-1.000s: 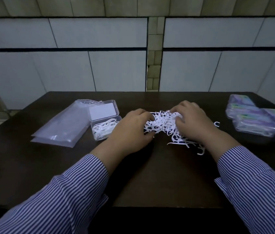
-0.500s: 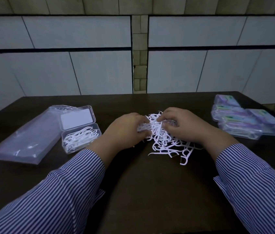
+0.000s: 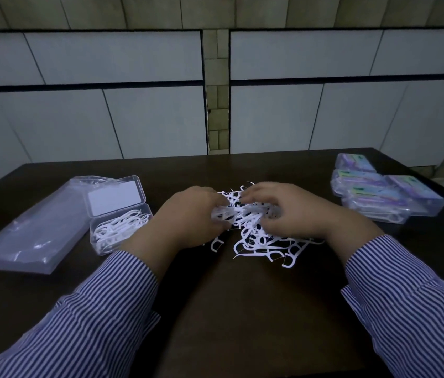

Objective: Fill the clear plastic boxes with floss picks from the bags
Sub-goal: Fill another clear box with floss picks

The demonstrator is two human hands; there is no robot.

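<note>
1. Floss picks (image 3: 253,230) – loose white heap at frame centre on the dark counter (image 3: 242,309); picks point every way, no common long axis, a few lie flat along the heap's lower right edge.
2. Left hand (image 3: 188,216) – fingers curled round a bundle of picks at the heap's left; the bundle's long axis runs roughly left-right.
3. Right hand (image 3: 291,211) – fingers curled into the heap's top right, gripping picks.
4. Open clear box (image 3: 121,230), left of centre, part-filled with picks lying roughly along its length; lid (image 3: 114,196) hinged up behind it.
5. Plastic bags (image 3: 32,236) flat at far left, touching the box.
6. Closed filled boxes (image 3: 384,195) grouped at upper right.
7. Versus half a second ago – hands closer together, more picks gathered between them; box, bags unmoved.
</note>
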